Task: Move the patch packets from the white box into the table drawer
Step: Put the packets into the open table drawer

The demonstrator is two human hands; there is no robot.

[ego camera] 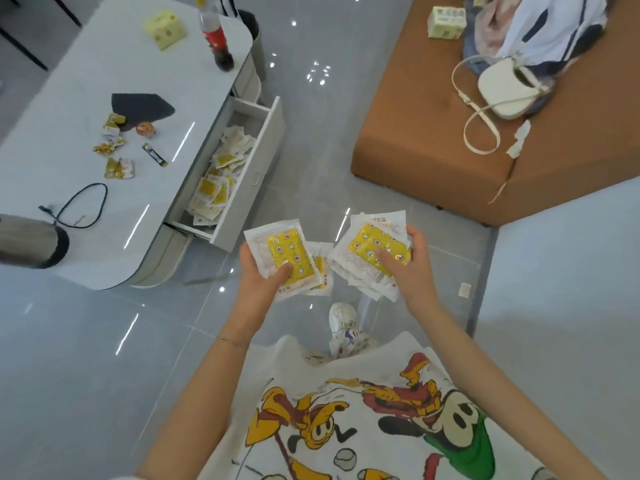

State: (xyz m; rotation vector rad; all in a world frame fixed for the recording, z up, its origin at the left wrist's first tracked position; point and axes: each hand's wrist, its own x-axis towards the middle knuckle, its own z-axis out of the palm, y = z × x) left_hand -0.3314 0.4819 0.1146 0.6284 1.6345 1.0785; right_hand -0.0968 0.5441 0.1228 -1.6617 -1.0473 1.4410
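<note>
My left hand [265,275] grips a small stack of white patch packets with yellow star-printed centres [282,249], thumb on top. My right hand [407,268] holds a thicker fanned stack of the same packets [367,244], thumb pressed on the top one. Both stacks hang over the grey floor, just right of the open table drawer [266,147]. Inside the drawer lie several packets [218,178] in a loose pile. The white box is not in view.
The white table [69,161] carries a cola bottle [214,36], a yellow carton, snack wrappers, a black cable and a grey cylinder. A brown sofa [415,126] with a white bag and clothes stands at the right. My shoe [343,322] is below the hands.
</note>
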